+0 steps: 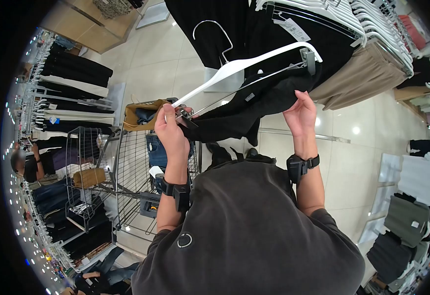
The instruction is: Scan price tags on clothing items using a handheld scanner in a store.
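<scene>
Clothing shop, pale glossy tile floor (345,189), garment racks on both sides. Beyond the hands, a rack of white hangers (330,17) carries black clothes and taupe fabric trousers (362,73); a white printed tag (296,29) shows among the black ones.

Main item: black soft fabric garment (269,101) clipped on a white hanger with metal clips (244,63), held up over the floor between the two hands. The left hand (173,132) is closed on the near end of the hanger, thumb on top, fingers around by the clip there. The right hand (301,115) is at the garment's edge, palm up, fingers loosely curled; can't tell whether it pinches fabric or only touches.

Key relation: hanger's long axis runs slantwise from the left hand, away from the body and to the right. Its far end, with the other metal clip (307,60), lies ahead of the right hand, apart from its fingertips. So left hand nearer the hanger, right hand nearer the garment's far part. Fabric hangs on the body side of the hanger, bunched lengthwise along it. Metal hook (216,35) sticks out on the opposite side, away from both hands, holding nothing.

Beside and below the left hand: grey wire cart (131,169), with brown bag (132,117) and folded blue jeans (157,155). Black strapped devices on both wrists.
</scene>
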The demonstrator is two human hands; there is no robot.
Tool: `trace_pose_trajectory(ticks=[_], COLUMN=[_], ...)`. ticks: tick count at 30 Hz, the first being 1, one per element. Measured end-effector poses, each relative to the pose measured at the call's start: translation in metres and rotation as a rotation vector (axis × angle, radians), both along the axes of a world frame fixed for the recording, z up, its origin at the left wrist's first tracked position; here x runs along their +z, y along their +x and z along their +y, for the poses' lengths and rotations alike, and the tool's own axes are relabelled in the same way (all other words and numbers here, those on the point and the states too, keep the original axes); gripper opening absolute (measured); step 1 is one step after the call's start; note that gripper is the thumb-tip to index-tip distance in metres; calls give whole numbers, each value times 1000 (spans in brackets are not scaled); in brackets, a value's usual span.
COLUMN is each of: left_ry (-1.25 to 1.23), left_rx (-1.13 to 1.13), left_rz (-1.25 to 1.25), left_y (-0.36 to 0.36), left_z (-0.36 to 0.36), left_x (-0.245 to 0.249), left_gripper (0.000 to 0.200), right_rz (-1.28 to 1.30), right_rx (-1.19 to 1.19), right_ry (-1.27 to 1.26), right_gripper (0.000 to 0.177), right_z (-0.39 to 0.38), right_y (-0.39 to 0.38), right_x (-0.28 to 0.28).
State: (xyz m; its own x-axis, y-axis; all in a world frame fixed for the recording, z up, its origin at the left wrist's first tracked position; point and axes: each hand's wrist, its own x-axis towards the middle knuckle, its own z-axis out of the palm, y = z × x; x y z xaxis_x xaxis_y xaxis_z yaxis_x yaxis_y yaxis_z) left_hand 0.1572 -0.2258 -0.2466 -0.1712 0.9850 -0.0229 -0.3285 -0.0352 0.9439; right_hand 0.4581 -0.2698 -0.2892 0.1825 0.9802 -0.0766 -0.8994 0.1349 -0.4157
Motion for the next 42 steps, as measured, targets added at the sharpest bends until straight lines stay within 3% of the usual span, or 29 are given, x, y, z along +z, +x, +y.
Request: trace_pose_trajectory(ticks=[8, 12, 18, 23, 27, 30, 37, 38, 42], left_ry=[21, 13, -81, -202, -261, -171, -101, 0, 103], left_rx=[21, -29, -261, -415, -495, -614, -742, -741, -811], left_rz=[24, 32, -9, 58, 139, 371, 203, 213, 180], left_y=[3, 0, -11, -17, -26, -29, 5, 11, 26], left_z=[5, 9, 13, 11, 12, 14, 5, 0, -9], left_x=[-4, -4, -6, -1, -10, -10, -17, -20, -15], left_gripper=[37, 38, 42, 43, 46, 45, 40, 57, 57], right_rz=[-10, 23, -9, -3, -64, -136, -195, -193, -237], right_rx=[10, 4, -70, -89, -88, -71, 8, 0, -22], right_ry=[43, 23, -54, -82, -58, -34, 1, 5, -17], right_gripper=[32, 22, 16, 22, 14, 13, 27, 27, 28], right_z=[-1, -4, -5, -7, -9, -10, -9, -7, -10], right_y=[2, -2, -5, -1, -7, -10, -40, -39, -39], right_x=[6, 22, 29, 23, 39, 48, 48, 46, 52])
